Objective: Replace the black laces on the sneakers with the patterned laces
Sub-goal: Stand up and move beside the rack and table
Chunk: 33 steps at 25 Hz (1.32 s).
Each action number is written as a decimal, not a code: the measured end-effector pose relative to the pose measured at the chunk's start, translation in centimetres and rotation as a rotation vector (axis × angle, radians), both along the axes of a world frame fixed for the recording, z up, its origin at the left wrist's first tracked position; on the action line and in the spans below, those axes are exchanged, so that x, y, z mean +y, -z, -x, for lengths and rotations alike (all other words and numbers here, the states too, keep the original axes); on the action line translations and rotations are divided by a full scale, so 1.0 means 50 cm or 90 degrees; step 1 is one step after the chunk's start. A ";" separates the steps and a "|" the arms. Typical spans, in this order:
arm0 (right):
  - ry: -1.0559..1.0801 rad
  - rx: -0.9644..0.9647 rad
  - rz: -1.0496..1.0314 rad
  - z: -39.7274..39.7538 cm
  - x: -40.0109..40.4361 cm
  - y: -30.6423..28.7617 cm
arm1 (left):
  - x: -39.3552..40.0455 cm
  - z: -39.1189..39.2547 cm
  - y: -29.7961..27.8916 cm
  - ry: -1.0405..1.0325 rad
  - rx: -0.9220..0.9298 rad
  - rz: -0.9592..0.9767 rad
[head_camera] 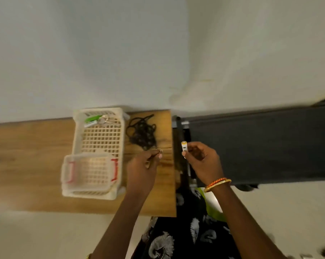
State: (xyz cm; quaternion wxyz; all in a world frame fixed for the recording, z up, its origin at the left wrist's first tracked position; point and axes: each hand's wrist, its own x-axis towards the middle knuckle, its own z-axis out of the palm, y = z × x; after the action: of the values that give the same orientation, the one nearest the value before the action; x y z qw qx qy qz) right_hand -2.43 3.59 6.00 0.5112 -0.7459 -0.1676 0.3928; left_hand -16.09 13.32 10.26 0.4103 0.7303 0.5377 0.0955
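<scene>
A tangle of black laces lies on the wooden table near its right end, beside the cream baskets. My left hand hovers just below the laces and pinches a small metal ring-shaped item. To the right of the table edge my right hand grips a small white tube with a yellow cap, held upright. No sneakers and no patterned laces are in view.
A large cream lattice basket holds a green item and some metal pieces at its far end. A smaller clear basket with red handles sits at its near end. A dark grey cabinet stands right of the table.
</scene>
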 end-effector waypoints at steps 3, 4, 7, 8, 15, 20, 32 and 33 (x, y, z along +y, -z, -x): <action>-0.076 -0.024 -0.016 0.081 0.109 -0.008 | 0.091 0.087 -0.015 -0.130 -0.020 -0.029; -0.110 -0.047 -0.023 0.105 0.143 -0.011 | 0.119 0.108 -0.019 -0.177 -0.024 -0.039; -0.198 -0.145 -0.035 0.166 0.239 -0.009 | 0.205 0.160 -0.016 -0.306 -0.034 -0.028; -0.221 -0.198 -0.035 0.179 0.268 -0.005 | 0.232 0.168 -0.008 -0.328 -0.028 -0.014; -0.416 -0.569 0.043 0.223 0.443 0.048 | 0.383 0.165 0.073 -0.351 0.082 0.076; -0.357 -0.695 0.017 0.233 0.463 0.067 | 0.404 0.162 0.079 -0.378 0.037 0.138; -0.314 -0.652 0.063 0.241 0.453 0.066 | 0.386 0.157 0.110 -0.423 -0.007 0.134; -0.317 -0.637 0.065 0.240 0.450 0.062 | 0.386 0.156 0.110 -0.431 0.005 0.124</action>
State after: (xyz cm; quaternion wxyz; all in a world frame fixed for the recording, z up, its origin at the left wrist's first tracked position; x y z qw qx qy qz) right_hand -14.44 26.10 2.90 0.2244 -0.8029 -0.5416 0.1079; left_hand -23.89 32.64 4.78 0.4214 0.4682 0.7575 0.1717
